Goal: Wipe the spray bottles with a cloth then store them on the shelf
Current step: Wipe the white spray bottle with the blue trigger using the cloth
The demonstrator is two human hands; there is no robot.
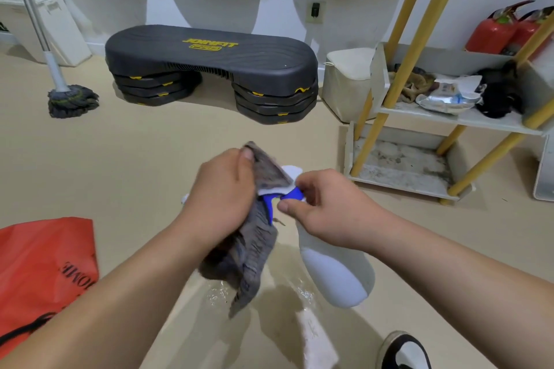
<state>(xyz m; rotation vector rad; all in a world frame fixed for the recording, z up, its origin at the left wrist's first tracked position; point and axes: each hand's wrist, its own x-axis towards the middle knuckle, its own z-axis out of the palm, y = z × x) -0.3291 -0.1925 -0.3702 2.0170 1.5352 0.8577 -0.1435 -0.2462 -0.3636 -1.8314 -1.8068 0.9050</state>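
A white spray bottle point(335, 272) with a blue trigger and white nozzle hangs tilted above the floor in the middle of the head view. My right hand point(326, 207) grips its neck just below the blue trigger. My left hand point(221, 195) holds a grey cloth point(254, 249) bunched against the bottle's spray head, part of the cloth draped over the nozzle and the rest hanging down. The shelf point(455, 117), white boards on yellow poles, stands at the right; its bottom tray point(404, 165) looks dirty and holds nothing.
A black step platform point(209, 60) sits by the far wall, a mop point(72, 99) at left, a red bag point(45, 272) at lower left. The shelf's middle board carries rags and packets. Red fire extinguishers point(497, 30) stand behind it. A shoe point(404, 350) shows at the bottom right.
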